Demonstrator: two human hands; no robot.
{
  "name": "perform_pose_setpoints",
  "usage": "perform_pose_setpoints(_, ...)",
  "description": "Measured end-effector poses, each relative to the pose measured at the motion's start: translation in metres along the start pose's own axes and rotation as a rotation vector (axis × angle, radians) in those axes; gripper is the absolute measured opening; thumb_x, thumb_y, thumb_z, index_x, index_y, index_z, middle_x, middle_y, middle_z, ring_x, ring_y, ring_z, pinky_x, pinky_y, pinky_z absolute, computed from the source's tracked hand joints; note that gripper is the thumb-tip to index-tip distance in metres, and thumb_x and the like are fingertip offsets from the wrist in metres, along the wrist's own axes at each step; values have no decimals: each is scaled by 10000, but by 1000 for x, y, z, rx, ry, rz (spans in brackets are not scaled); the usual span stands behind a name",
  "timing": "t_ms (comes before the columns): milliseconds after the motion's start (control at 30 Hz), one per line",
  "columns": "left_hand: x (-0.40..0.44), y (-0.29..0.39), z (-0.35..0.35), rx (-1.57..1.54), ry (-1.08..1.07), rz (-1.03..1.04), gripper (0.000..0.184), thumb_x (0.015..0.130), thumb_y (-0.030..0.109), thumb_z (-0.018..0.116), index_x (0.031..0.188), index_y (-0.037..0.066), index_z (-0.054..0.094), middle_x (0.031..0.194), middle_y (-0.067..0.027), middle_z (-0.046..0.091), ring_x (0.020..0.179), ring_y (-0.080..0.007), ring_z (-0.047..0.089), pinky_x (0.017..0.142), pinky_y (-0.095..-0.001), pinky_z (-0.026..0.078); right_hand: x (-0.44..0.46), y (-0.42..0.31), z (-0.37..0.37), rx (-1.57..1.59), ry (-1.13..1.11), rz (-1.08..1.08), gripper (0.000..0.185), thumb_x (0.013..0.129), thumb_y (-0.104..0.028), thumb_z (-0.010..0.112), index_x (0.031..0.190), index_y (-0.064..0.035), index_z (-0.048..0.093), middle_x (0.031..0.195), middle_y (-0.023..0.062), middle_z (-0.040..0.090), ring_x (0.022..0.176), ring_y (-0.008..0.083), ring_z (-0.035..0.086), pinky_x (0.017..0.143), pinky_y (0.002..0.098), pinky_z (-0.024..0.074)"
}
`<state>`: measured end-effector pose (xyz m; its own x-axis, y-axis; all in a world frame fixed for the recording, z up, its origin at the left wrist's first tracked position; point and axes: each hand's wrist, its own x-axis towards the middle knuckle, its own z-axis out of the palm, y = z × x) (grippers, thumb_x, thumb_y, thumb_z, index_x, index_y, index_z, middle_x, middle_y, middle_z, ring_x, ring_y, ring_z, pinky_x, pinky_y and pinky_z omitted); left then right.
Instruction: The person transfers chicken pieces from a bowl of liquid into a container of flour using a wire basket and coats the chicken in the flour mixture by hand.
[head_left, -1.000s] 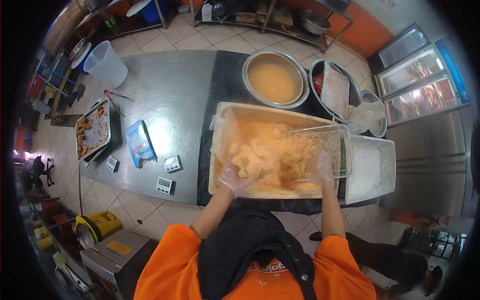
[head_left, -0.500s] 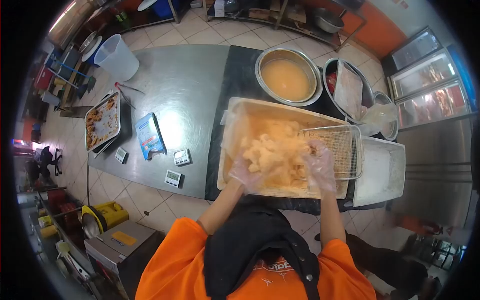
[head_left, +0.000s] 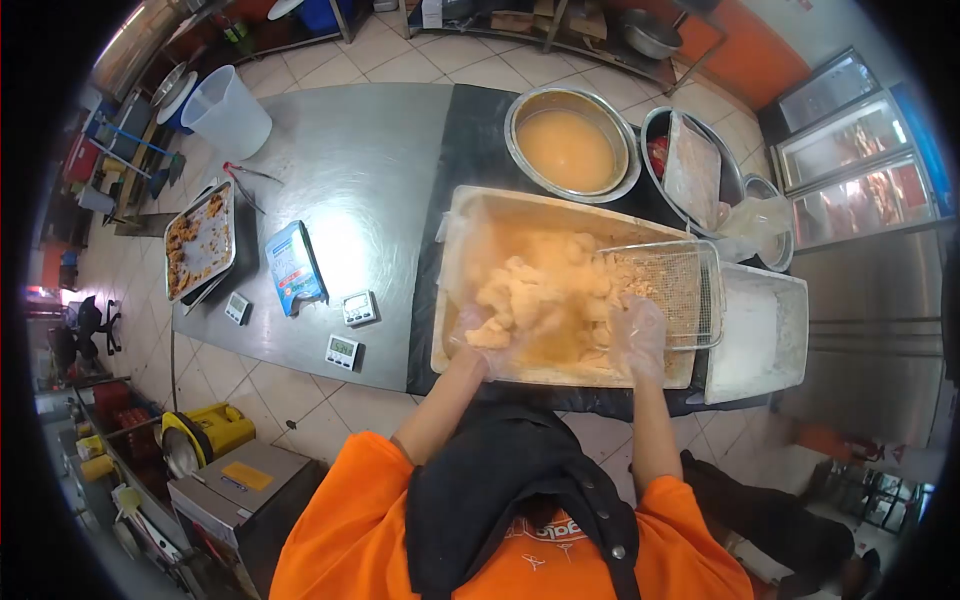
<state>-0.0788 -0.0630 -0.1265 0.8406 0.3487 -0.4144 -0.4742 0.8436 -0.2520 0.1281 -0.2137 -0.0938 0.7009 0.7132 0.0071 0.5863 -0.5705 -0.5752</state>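
1. In the head view, the coated pieces (head_left: 540,290) lie heaped inside the tub (head_left: 560,207). They look soft and lumpy, each probably light, though the heap together may weigh more. The dry coating should reduce slipping, but may rub off under a hard pinch; cupping pieces from below, palms up, seems the gentlest hold.
2. The heap is irregular, with no clear front end; its broad spread runs roughly along the tub's long axis, side to side before the person.
3. The gloved left hand (head_left: 485,350) is inside the tub's near left corner, against the pieces. Blur and coating hide its fingers, so I cannot tell whether it grips any.
4. The gloved right hand (head_left: 640,335) is at the tub's near right side, beside the wire basket (head_left: 665,290); its grip cannot be told either.
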Motion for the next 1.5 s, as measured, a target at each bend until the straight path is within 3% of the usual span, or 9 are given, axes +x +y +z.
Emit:
perform_pose_setpoints(33,1,1,-1,-11,1,-7,469,906,448,486,1244,125,530,1236,-98,576,1138,-314,549,1010,-555,378,1,5,-1,-52,111,-92,272,815,-289,586,901,-48,676,887,167,669,860,340,644,781,409,508)
perform_pose_setpoints(100,0,1,-2,-22,-2,-8,466,912,455,471,1242,132,534,1236,-95,577,1140,-318,546,1010,-577,366,1,4,-15,-666,-306,58,233,792,-230,597,899,-40,680,895,187,666,857,351,654,769,424,519)
perform_pose_setpoints(400,2,3,-1,8,34,4,455,922,493,444,1194,150,568,1190,-84,605,1124,-323,548,994,-620,355,12,69,-21,-244,-181,51,176,708,-163,602,830,-57,672,900,187,668,874,358,641,742,394,517)
perform_pose_setpoints(533,3,3,0,-42,76,29,461,925,484,453,1193,127,568,1173,-93,611,1117,-328,555,963,-598,410,24,45,-46,-792,-366,-179,148,743,-136,583,793,-30,674,858,197,664,834,353,646,722,432,511)
perform_pose_setpoints(900,-4,1,15,28,-109,-44,692,919,619,361,1390,114,401,1407,-160,426,1275,-372,422,1068,-577,313,13,60,10,-465,-150,-359,118,761,-103,533,762,-43,636,730,182,636,718,314,651,613,421,505)
perform_pose_setpoints(1000,-3,1,10,31,-95,-42,662,919,599,386,1367,113,424,1380,-152,451,1254,-363,443,1055,-571,332,10,16,-5,-943,-219,-442,119,764,-120,552,781,-41,638,746,178,645,715,304,657,603,412,506)
perform_pose_setpoints(1167,-1,0,7,29,-101,-30,612,919,566,427,1328,112,461,1336,-138,493,1218,-347,478,1033,-562,364,25,93,28,-631,-241,-368,142,749,-149,571,767,-9,588,742,145,617,689,327,627,634,411,486)
perform_pose_setpoints(1367,-5,-2,13,45,-107,-13,552,919,526,476,1281,111,506,1282,-123,543,1174,-328,520,1007,-550,402,26,-31,-24,31,-289,34,209,746,-180,614,841,6,638,761,186,639,747,336,638,682,405,498)
perform_pose_setpoints(1500,-2,-4,13,55,-86,-6,522,920,507,497,1259,111,528,1256,-114,568,1154,-318,541,995,-542,419,3,-107,-22,318,-462,-102,234,768,-197,615,845,24,603,810,186,638,755,285,629,692,388,484)
